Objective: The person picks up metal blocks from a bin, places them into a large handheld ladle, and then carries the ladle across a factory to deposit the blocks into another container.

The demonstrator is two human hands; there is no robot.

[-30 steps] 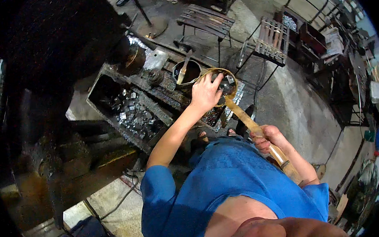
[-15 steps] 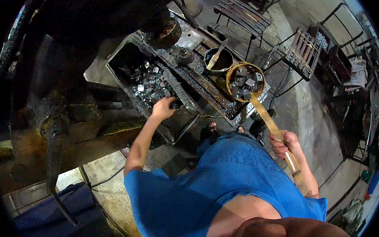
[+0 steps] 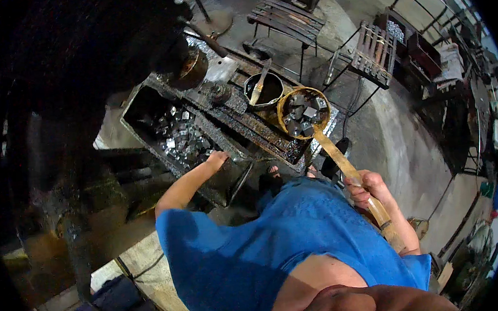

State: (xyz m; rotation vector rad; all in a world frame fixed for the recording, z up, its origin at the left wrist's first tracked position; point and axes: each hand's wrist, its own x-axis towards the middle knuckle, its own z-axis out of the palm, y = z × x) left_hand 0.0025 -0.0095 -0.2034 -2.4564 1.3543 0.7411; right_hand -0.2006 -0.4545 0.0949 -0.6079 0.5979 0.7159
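Observation:
My right hand (image 3: 366, 189) is wrapped around the long flat wooden handle (image 3: 335, 156) of a round ladle. The yellowish rim of the ladle's round bowl (image 3: 281, 119) rings several dark and shiny metal blocks (image 3: 310, 112). At the near right edge of a metal bin (image 3: 140, 133), my left hand (image 3: 218, 159) has its fingers drawn together; whatever they hold, if anything, is hidden. Inside that bin lies a heap of small metal blocks (image 3: 180, 138). Beside the ladle's bowl, a dark pot (image 3: 281, 92) has a flat brush (image 3: 259, 89) leaning in it.
Heavy dark machinery (image 3: 74, 183) fills the left side. A rusty can (image 3: 194, 73) stands at the bench's far end. Slatted stands (image 3: 289, 21) are beyond the bench, with another slatted rack (image 3: 374, 54) at far right. A wheeled cart with boxes (image 3: 423, 59) is behind it.
The view has shifted, so the bench and bin sit farther left. My left hand's fingers, spread at the bin's edge before, are now drawn together. My right hand keeps its hold on the handle.

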